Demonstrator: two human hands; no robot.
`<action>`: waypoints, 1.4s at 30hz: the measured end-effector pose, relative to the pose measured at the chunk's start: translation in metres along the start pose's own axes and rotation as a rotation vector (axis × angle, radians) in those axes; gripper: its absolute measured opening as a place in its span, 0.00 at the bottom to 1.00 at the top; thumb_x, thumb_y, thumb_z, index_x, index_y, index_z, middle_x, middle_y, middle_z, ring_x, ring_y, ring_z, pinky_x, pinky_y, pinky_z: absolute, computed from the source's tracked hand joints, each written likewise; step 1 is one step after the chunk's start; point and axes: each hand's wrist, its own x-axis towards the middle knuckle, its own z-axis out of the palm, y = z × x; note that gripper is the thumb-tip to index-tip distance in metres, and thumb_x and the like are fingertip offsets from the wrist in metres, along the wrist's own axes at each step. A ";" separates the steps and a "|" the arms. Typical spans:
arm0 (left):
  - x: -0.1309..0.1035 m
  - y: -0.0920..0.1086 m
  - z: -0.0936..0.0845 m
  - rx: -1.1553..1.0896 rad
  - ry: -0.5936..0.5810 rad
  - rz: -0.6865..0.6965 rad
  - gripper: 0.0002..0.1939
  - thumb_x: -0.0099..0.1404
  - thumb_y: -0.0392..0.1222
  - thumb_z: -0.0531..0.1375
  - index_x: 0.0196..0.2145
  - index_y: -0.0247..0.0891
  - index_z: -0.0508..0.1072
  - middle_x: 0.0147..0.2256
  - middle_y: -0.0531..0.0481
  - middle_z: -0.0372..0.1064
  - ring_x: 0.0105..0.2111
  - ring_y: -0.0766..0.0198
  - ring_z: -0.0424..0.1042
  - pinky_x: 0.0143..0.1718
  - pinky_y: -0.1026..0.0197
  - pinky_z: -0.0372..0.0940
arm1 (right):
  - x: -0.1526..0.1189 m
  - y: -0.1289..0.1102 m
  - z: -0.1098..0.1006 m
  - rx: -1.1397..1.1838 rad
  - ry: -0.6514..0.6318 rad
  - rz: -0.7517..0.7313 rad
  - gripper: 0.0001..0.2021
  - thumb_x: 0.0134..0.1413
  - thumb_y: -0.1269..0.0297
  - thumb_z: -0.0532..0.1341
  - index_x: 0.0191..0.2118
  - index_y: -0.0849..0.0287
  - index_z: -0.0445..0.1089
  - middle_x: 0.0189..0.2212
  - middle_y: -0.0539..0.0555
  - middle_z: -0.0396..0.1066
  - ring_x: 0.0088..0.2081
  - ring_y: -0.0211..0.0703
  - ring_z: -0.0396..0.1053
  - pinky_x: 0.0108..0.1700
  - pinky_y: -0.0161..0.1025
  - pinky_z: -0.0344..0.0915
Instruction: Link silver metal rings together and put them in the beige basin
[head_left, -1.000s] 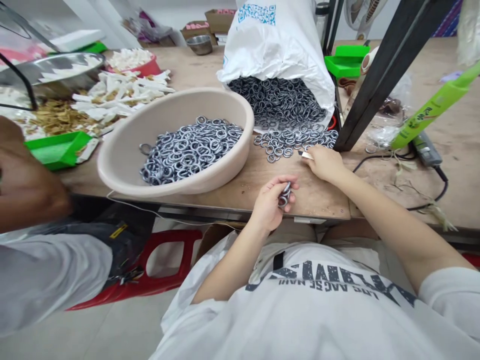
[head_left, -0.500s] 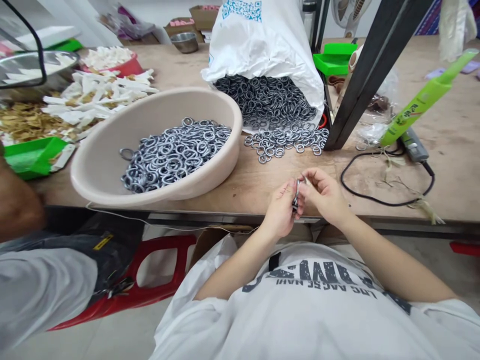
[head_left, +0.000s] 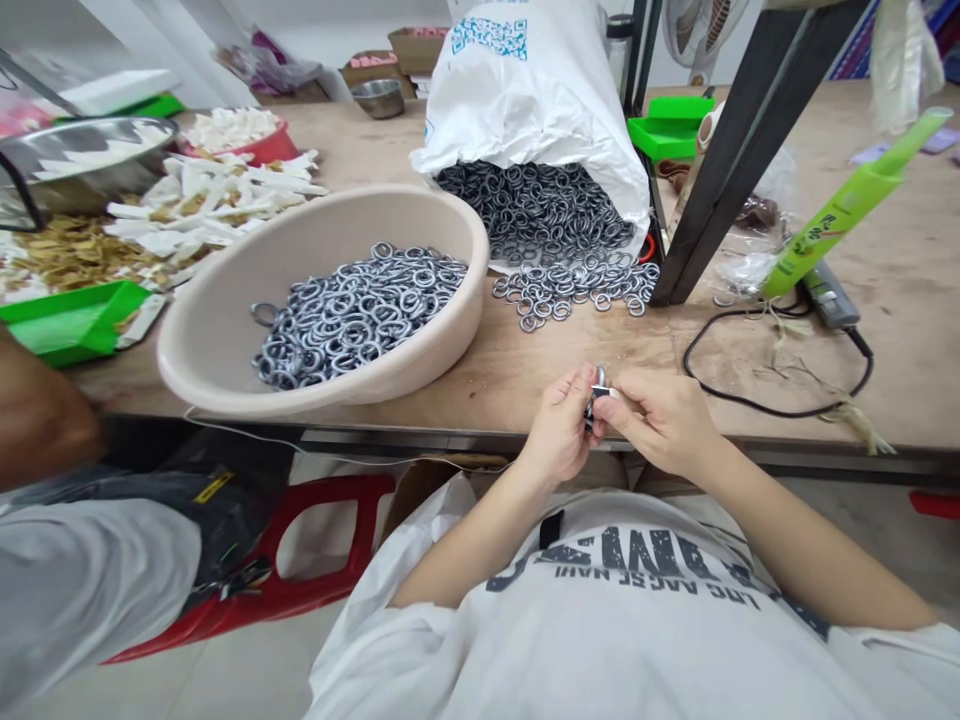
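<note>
in the head view, the left hand [head_left: 561,428] and the right hand [head_left: 667,420] met over the front edge of the worktop [head_left: 495,395]. the left grip was clamped on a few grey rings [head_left: 601,375], one poking up past the thumb. the right grip was pinched together on a small tool [head_left: 602,392], dark and white, set against those rings; whether it touched them could not be told.

to the left of the hands a wide beige basin [head_left: 199,365] held a heap of rings [head_left: 367,315]. behind the hands lay a patch of loose rings [head_left: 581,285], spilling from the mouth of a white sack [head_left: 525,110], next to a dark post [head_left: 739,170]. a black cord [head_left: 694,372] looped to the right, and at far left showed a co-worker's arm [head_left: 45,415]
</note>
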 end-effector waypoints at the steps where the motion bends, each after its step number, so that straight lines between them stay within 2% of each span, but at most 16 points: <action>1: -0.002 -0.001 -0.001 0.011 -0.012 0.004 0.23 0.60 0.61 0.64 0.29 0.38 0.64 0.17 0.60 0.58 0.13 0.74 0.56 0.11 0.72 0.48 | 0.001 0.005 0.000 0.011 -0.003 0.016 0.19 0.67 0.55 0.56 0.27 0.57 0.71 0.25 0.49 0.69 0.28 0.36 0.65 0.34 0.36 0.54; 5: -0.009 0.001 -0.006 0.054 -0.138 0.001 0.23 0.62 0.59 0.63 0.26 0.37 0.64 0.18 0.59 0.58 0.14 0.74 0.57 0.13 0.71 0.51 | 0.019 0.046 -0.004 -0.017 0.161 0.247 0.24 0.68 0.47 0.51 0.25 0.57 0.66 0.20 0.48 0.63 0.24 0.38 0.61 0.29 0.37 0.51; 6: -0.009 0.003 -0.008 0.051 -0.145 -0.002 0.23 0.63 0.58 0.63 0.26 0.37 0.63 0.18 0.59 0.57 0.14 0.74 0.57 0.13 0.70 0.51 | 0.028 0.059 -0.005 -0.073 0.190 0.302 0.25 0.68 0.45 0.50 0.26 0.57 0.67 0.20 0.48 0.64 0.25 0.39 0.62 0.30 0.37 0.52; 7: -0.010 0.005 -0.010 0.041 -0.131 -0.004 0.22 0.63 0.58 0.63 0.26 0.37 0.63 0.18 0.59 0.57 0.14 0.74 0.57 0.13 0.70 0.51 | 0.038 0.071 -0.006 -0.156 0.192 0.345 0.25 0.67 0.44 0.50 0.29 0.57 0.70 0.23 0.50 0.67 0.27 0.41 0.64 0.31 0.37 0.53; 9: -0.009 0.010 -0.015 0.023 -0.075 -0.003 0.21 0.63 0.56 0.63 0.26 0.36 0.64 0.19 0.58 0.60 0.14 0.75 0.58 0.13 0.71 0.52 | 0.061 0.089 -0.006 -0.343 0.148 0.379 0.20 0.64 0.44 0.54 0.40 0.55 0.74 0.34 0.54 0.75 0.35 0.47 0.70 0.34 0.38 0.57; 11: -0.007 0.014 -0.019 0.021 -0.042 -0.012 0.20 0.62 0.56 0.64 0.28 0.36 0.66 0.21 0.56 0.65 0.15 0.75 0.61 0.13 0.71 0.54 | 0.082 0.099 -0.002 -0.518 0.079 0.403 0.20 0.61 0.45 0.58 0.47 0.54 0.73 0.45 0.58 0.75 0.40 0.52 0.72 0.38 0.41 0.60; 16: -0.004 0.017 -0.028 -0.007 0.014 -0.030 0.18 0.61 0.53 0.66 0.32 0.33 0.72 0.27 0.52 0.72 0.17 0.76 0.65 0.14 0.73 0.55 | 0.109 0.105 0.011 -0.718 -0.063 0.374 0.20 0.63 0.50 0.56 0.51 0.58 0.71 0.50 0.63 0.71 0.43 0.57 0.73 0.40 0.45 0.63; 19: 0.000 0.017 -0.031 -0.064 0.032 -0.059 0.17 0.61 0.49 0.68 0.42 0.33 0.76 0.27 0.52 0.71 0.17 0.76 0.65 0.14 0.74 0.54 | 0.110 0.106 0.013 -0.749 -0.071 0.343 0.15 0.65 0.58 0.54 0.50 0.58 0.71 0.50 0.63 0.71 0.43 0.57 0.73 0.40 0.46 0.63; 21: 0.005 0.018 -0.032 -0.124 0.045 -0.074 0.18 0.61 0.45 0.68 0.46 0.35 0.76 0.27 0.53 0.71 0.18 0.76 0.66 0.14 0.75 0.55 | 0.109 0.107 0.013 -0.739 -0.037 0.332 0.14 0.65 0.59 0.53 0.49 0.57 0.72 0.49 0.62 0.72 0.42 0.57 0.73 0.39 0.46 0.63; 25: 0.013 0.022 -0.033 -0.298 0.088 -0.148 0.10 0.63 0.44 0.64 0.38 0.36 0.74 0.28 0.52 0.72 0.21 0.71 0.70 0.14 0.73 0.58 | 0.114 0.105 0.019 -0.668 -0.008 0.294 0.16 0.64 0.51 0.54 0.49 0.54 0.71 0.49 0.59 0.72 0.43 0.55 0.73 0.39 0.44 0.63; 28: 0.015 0.027 -0.033 -0.364 0.088 -0.186 0.10 0.65 0.46 0.61 0.33 0.36 0.70 0.29 0.51 0.72 0.23 0.68 0.72 0.14 0.70 0.60 | 0.120 0.106 0.023 -0.631 -0.056 0.314 0.15 0.63 0.52 0.56 0.45 0.57 0.73 0.47 0.60 0.72 0.43 0.53 0.72 0.41 0.44 0.62; 31: 0.013 0.030 -0.032 -0.350 0.126 -0.181 0.10 0.65 0.46 0.61 0.33 0.36 0.69 0.30 0.51 0.73 0.25 0.67 0.74 0.15 0.70 0.62 | 0.114 0.103 0.021 -0.438 -0.037 0.331 0.12 0.63 0.57 0.57 0.38 0.59 0.73 0.40 0.58 0.73 0.40 0.49 0.70 0.39 0.41 0.60; 34: 0.013 0.026 -0.027 -0.269 0.182 -0.148 0.11 0.62 0.45 0.64 0.37 0.35 0.71 0.31 0.51 0.73 0.24 0.69 0.73 0.15 0.71 0.61 | 0.088 0.086 0.018 0.032 0.036 0.289 0.13 0.64 0.55 0.56 0.34 0.58 0.70 0.29 0.51 0.69 0.33 0.43 0.66 0.35 0.38 0.59; 36: 0.014 0.019 -0.020 -0.192 0.160 -0.105 0.17 0.60 0.50 0.66 0.40 0.35 0.72 0.31 0.51 0.72 0.23 0.70 0.72 0.14 0.71 0.60 | 0.063 0.068 0.020 0.294 0.143 0.209 0.13 0.64 0.52 0.57 0.36 0.57 0.69 0.30 0.50 0.67 0.33 0.41 0.65 0.37 0.38 0.61; 39: 0.015 0.007 -0.008 -0.086 0.104 -0.048 0.24 0.57 0.60 0.67 0.37 0.36 0.71 0.26 0.54 0.68 0.21 0.70 0.69 0.14 0.70 0.59 | 0.030 0.042 0.027 0.374 0.223 0.136 0.11 0.63 0.55 0.61 0.34 0.56 0.70 0.30 0.50 0.64 0.34 0.41 0.65 0.39 0.40 0.63; 42: 0.011 0.002 -0.002 -0.009 0.071 -0.020 0.25 0.56 0.63 0.66 0.33 0.37 0.67 0.23 0.57 0.63 0.19 0.72 0.66 0.14 0.71 0.57 | 0.013 0.031 0.029 0.393 0.241 0.156 0.08 0.60 0.56 0.64 0.37 0.55 0.72 0.31 0.50 0.65 0.33 0.42 0.66 0.39 0.41 0.65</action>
